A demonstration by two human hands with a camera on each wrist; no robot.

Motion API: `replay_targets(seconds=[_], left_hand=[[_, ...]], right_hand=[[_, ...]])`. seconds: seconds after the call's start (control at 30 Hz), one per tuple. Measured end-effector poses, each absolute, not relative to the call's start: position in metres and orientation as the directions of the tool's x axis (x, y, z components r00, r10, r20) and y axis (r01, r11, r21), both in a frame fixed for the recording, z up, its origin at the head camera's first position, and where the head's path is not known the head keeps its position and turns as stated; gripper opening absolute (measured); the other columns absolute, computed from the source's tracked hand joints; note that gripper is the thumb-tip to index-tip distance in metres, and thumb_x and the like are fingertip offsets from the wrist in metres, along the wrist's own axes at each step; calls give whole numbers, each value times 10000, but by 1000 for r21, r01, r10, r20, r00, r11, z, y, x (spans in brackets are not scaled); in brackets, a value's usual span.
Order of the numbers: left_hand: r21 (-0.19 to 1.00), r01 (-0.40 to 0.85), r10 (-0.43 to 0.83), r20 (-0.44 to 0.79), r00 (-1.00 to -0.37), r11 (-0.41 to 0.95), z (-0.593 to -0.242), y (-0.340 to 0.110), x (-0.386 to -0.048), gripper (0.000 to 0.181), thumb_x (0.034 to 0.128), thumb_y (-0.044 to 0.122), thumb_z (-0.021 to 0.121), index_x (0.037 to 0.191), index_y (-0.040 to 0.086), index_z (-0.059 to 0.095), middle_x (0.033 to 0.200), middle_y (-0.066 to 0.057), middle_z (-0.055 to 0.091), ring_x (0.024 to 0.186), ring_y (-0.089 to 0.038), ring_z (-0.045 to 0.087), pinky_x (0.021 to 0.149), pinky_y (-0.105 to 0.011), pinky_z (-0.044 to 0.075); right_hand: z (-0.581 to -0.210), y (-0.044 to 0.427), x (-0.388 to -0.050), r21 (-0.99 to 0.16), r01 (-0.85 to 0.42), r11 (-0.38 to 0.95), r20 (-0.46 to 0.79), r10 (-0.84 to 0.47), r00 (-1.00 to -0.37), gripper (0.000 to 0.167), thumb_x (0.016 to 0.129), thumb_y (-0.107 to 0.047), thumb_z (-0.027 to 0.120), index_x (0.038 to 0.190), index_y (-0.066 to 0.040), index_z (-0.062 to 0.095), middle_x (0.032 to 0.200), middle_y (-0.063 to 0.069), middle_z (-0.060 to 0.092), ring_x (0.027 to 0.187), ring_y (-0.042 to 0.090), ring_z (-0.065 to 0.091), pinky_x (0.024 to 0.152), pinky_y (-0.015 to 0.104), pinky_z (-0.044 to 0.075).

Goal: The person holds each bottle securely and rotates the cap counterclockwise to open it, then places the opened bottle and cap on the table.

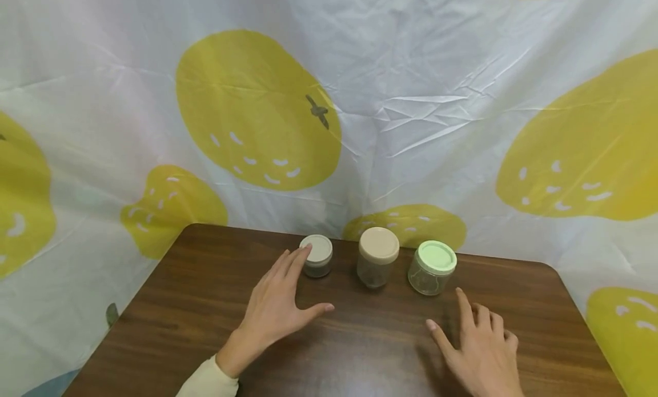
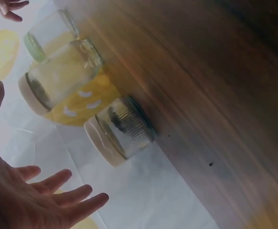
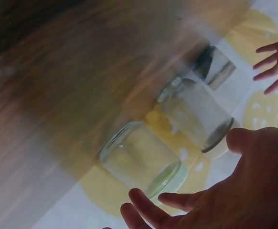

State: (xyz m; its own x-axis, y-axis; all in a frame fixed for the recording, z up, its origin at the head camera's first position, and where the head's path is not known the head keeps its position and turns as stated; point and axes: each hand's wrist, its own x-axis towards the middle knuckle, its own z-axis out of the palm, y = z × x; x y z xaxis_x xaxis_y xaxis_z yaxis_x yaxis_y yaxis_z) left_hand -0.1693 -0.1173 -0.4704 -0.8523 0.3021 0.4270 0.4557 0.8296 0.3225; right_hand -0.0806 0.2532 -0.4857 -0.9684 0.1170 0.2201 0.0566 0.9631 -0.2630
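Three lidded clear jars stand in a row near the table's back edge. Leftmost is a small jar with a white lid (image 1: 316, 256), with something dark inside it in the left wrist view. A taller jar with a beige lid (image 1: 377, 257) stands in the middle, and a jar with a pale green lid (image 1: 433, 267) at the right. My left hand (image 1: 277, 305) hovers near the white-lidded jar, fingers spread and holding nothing. In front of the green-lidded jar, my right hand (image 1: 480, 345) is raised, its fingers loosely bent and apart from the jar.
The dark brown wooden table (image 1: 360, 351) has rounded back corners. Behind it hangs a white cloth (image 1: 437, 145) printed with large yellow fruit, close to the back edge. A few tiny dark specks (image 2: 210, 164) lie on the tabletop near the white-lidded jar.
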Motion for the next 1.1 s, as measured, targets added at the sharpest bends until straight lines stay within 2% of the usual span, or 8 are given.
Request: replay_targets(seconds=[0.17,0.33,0.5,0.73,0.83,0.97,1.1], left_hand=[[302,465,319,426,-847,832,-470,-111,-168,1190,748,875,696,1688,299,248,1620,-50,503,1487,-361,511,1104,-589,520],[286,490,332,457,-825,824,-468,-103,-168,1101,819,808,693,1686,285,260,1589,-36,537,1415,-310,584,1131,-550,508],[292,504,322,495,-807,813,-466,-97,-171,1071,833,766,716,1679,275,280,1541,-35,579,1340,-293,642,1057,-483,562],[330,514,334,470,-817,791,-465,-86,-175,1063,842,751,718,1671,236,296,1556,-39,563,1319,-306,655,1023,-495,575],[344,495,325,446,-834,798,-465,-85,-175,1071,843,752,716,1673,226,288,1564,-46,563,1270,-313,684,967,-493,596],[350,480,309,444,-841,805,-464,-86,-174,1080,849,737,722,1678,214,268,1553,-65,579,1139,-335,736,859,-483,618],[378,483,315,425,-849,790,-460,-82,-174,1125,845,764,708,1701,265,176,1588,-34,542,1105,-294,750,798,-445,620]], right_hand=[[-482,248,-80,-297,32,954,233,105,-967,948,981,-704,559,1672,-125,263,1470,316,511,1324,560,461,919,783,384],[-479,242,-84,-317,1,948,285,96,-954,929,975,-675,600,1653,-112,310,1478,289,517,1340,540,460,956,770,380],[-473,234,-90,-334,-42,942,356,85,-931,888,967,-630,645,1625,-102,368,1456,262,544,1315,520,501,938,732,425],[-469,228,-94,-345,-69,936,401,81,-913,865,959,-593,679,1593,-70,408,1456,260,550,1310,503,518,917,721,445],[-469,224,-97,-355,-94,930,422,70,-904,853,956,-563,699,1583,-57,418,1447,258,553,1308,496,524,927,706,455],[-469,218,-100,-428,-159,890,445,54,-894,816,967,-459,734,1590,-51,400,1467,250,525,1316,471,529,919,683,507],[-468,215,-102,-503,-208,839,470,64,-880,780,975,-350,752,1601,-65,385,1497,235,500,1345,447,534,938,667,530]])
